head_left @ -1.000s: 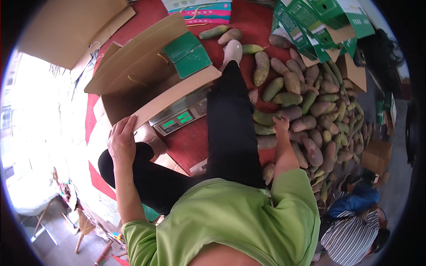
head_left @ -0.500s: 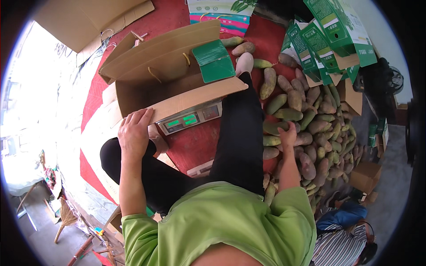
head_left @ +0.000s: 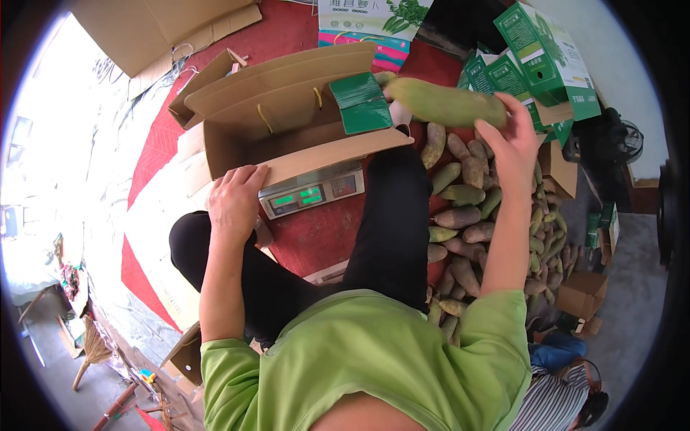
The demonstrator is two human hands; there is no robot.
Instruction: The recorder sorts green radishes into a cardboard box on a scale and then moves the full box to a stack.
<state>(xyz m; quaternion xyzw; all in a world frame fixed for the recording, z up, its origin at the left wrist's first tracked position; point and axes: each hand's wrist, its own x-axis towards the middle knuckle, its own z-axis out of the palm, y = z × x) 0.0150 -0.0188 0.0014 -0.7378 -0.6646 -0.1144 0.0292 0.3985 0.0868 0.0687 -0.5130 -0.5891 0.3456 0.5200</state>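
A large green radish (head_left: 442,103) is in my right hand (head_left: 514,140), raised above the pile with the thumb and fingers closed round one end. Its other end reaches toward the green end flap of an open cardboard box (head_left: 287,149). My left hand (head_left: 236,201) holds the near flap of this box at its left corner, fingers bent over the edge. The box sits on a digital scale (head_left: 313,194) with a lit green display, partly covered by the flap. Only bare brown cardboard and yellow cord handles show inside the box.
A big heap of green and reddish radishes (head_left: 463,194) covers the floor to my right. Green printed cartons (head_left: 535,68) stand behind it. A person in a striped top (head_left: 553,399) is at the lower right. Red matting (head_left: 302,248) lies under the scale.
My right hand has risen from the pile, moving up and forward with a green radish in it. My left hand stays on the box flap. The whole view has shifted slightly.
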